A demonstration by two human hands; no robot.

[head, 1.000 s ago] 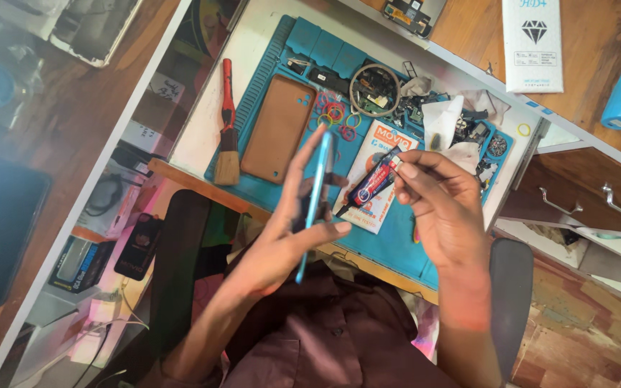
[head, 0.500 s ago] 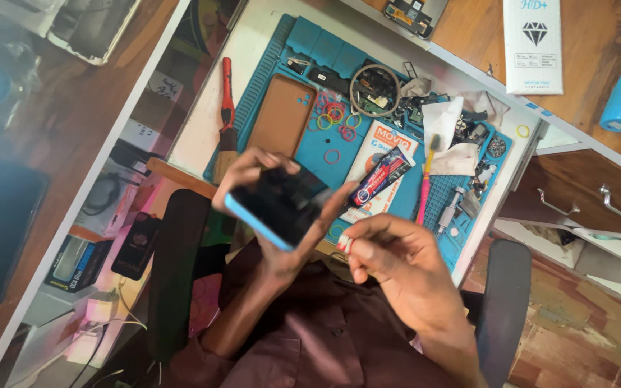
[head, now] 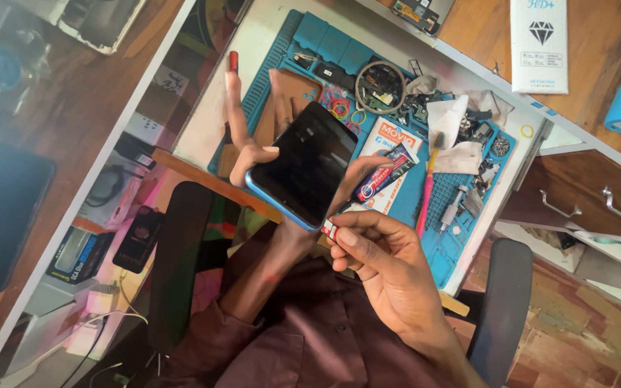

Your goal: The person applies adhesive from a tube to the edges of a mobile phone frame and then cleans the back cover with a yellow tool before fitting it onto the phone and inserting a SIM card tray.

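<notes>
Blue-edged and dark-screened, the phone [head: 309, 164] is resting in your left hand [head: 267, 154], which is cradling it from below with the screen facing up: the thumb is pressing on the phone's left edge, a fingertip is curling up at its right edge, and the remaining fingers [head: 234, 108] are sticking out straight past its far end. You are holding the phone above the blue work mat [head: 436, 237], well clear of the surface. Your right hand [head: 389, 262] is sitting just near of the phone's near corner, with thumb and forefinger pinching a small red-and-white object [head: 329, 230] that is lying right beside that corner; whether it is touching the phone is unclear. Beyond the phone, a red-and-blue glue tube [head: 389, 172] is lying on a printed card [head: 397, 138], and a pink-handled brush [head: 428, 188] is lying to its right
</notes>
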